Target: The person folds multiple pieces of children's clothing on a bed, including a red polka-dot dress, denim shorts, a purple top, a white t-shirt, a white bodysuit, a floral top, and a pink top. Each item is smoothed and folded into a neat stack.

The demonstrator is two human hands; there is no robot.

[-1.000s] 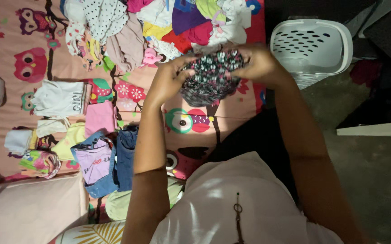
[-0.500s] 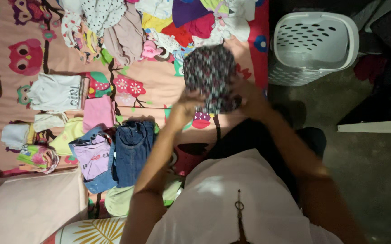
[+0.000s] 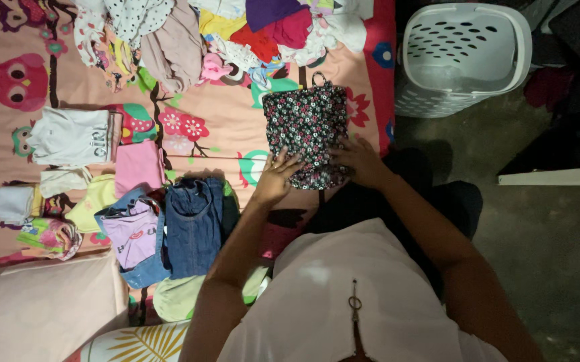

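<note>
A dark floral garment (image 3: pixel 306 127) lies spread flat on the pink owl-print bedsheet (image 3: pixel 216 144). My left hand (image 3: pixel 275 177) rests with fingers apart on its lower left edge. My right hand (image 3: pixel 359 161) presses flat on its lower right edge. Neither hand grips the cloth; both lie on top of it.
A heap of unsorted clothes (image 3: pixel 236 33) lies beyond the garment. Folded pieces sit to the left: a white top (image 3: pixel 72 137), a pink piece (image 3: pixel 139 167), jeans (image 3: pixel 192 224), a lilac top (image 3: pixel 135 238). A white laundry basket (image 3: pixel 464 57) stands on the floor at right.
The floral garment, held bunched in both hands in the air, has been lowered and spread flat on the sheet. Both hands have let go and now rest on its near edge.
</note>
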